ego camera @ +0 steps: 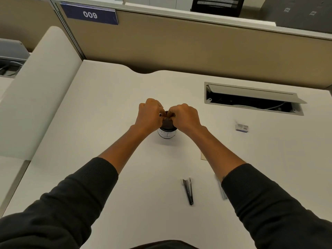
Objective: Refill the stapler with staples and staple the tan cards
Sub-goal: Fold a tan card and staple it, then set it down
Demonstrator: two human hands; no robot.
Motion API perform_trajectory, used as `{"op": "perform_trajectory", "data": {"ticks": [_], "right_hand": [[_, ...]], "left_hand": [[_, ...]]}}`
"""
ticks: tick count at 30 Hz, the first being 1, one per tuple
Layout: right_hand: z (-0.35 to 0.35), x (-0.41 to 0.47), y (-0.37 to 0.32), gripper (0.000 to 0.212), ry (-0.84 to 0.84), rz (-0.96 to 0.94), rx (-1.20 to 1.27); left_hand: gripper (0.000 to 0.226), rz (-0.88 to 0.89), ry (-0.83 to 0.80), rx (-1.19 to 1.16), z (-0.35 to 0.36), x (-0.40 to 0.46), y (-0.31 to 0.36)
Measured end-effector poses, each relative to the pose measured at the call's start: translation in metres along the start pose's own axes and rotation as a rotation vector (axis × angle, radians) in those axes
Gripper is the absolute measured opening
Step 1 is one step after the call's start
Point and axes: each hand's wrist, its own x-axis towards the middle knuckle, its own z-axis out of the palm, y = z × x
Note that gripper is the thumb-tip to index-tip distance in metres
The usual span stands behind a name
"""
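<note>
Both my hands meet at the middle of the desk, fingers curled, just above a small white cylinder with a black top (pixel 167 133). My left hand (pixel 150 114) and my right hand (pixel 185 115) pinch a small piece between their fingertips; a shiny bit (pixel 160 115) shows, the rest is hidden. An opened black and metal stapler (pixel 188 191) lies near the front, between my forearms. A small staple box (pixel 242 127) lies to the right. A tan card corner (pixel 203 156) shows beside my right forearm.
A thin metal strip (pixel 222 192) lies partly under my right sleeve. An open cable hatch (pixel 251 94) is set into the desk at the back right. A tan partition (pixel 197 47) bounds the far edge, and a white side panel (pixel 36 96) stands at the left.
</note>
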Motion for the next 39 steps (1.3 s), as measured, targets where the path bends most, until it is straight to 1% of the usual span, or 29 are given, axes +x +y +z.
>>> {"op": "perform_trajectory", "data": {"ticks": [6, 11, 16, 19, 23, 26, 28, 31, 35, 39], "right_hand": [[0.003, 0.001, 0.003, 0.028, -0.022, -0.019, -0.054], [0.003, 0.001, 0.002, 0.029, -0.026, -0.044, -0.112], [0.000, 0.000, 0.003, 0.029, 0.008, -0.051, -0.086], [-0.004, -0.005, 0.007, 0.027, 0.066, -0.055, -0.014], [-0.014, -0.016, 0.021, 0.018, 0.176, -0.024, 0.067], [-0.018, -0.037, 0.046, 0.010, 0.291, 0.043, 0.131], [-0.019, -0.060, 0.067, 0.008, 0.334, 0.112, 0.172], [-0.012, -0.101, 0.102, 0.006, 0.309, 0.239, 0.222], [0.005, -0.162, 0.137, 0.007, 0.260, 0.415, 0.249], [0.023, -0.218, 0.156, 0.013, 0.215, 0.559, 0.255]], "left_hand": [[0.024, -0.001, -0.034, 0.028, 0.001, 0.003, 0.003], [0.022, 0.005, -0.028, 0.033, 0.001, 0.005, 0.005], [0.021, 0.030, -0.041, 0.075, -0.002, 0.009, 0.007], [0.021, 0.053, -0.037, 0.104, -0.004, 0.010, 0.010], [0.020, 0.094, 0.002, 0.097, -0.008, 0.006, 0.013], [0.018, 0.105, 0.028, 0.085, -0.012, 0.002, 0.012], [0.018, 0.088, 0.045, 0.046, -0.014, -0.002, 0.010], [0.017, 0.063, 0.105, -0.029, -0.014, -0.013, 0.006], [0.019, 0.032, 0.245, -0.131, -0.009, -0.035, 0.003], [0.023, 0.034, 0.398, -0.223, 0.001, -0.062, 0.006]]}}
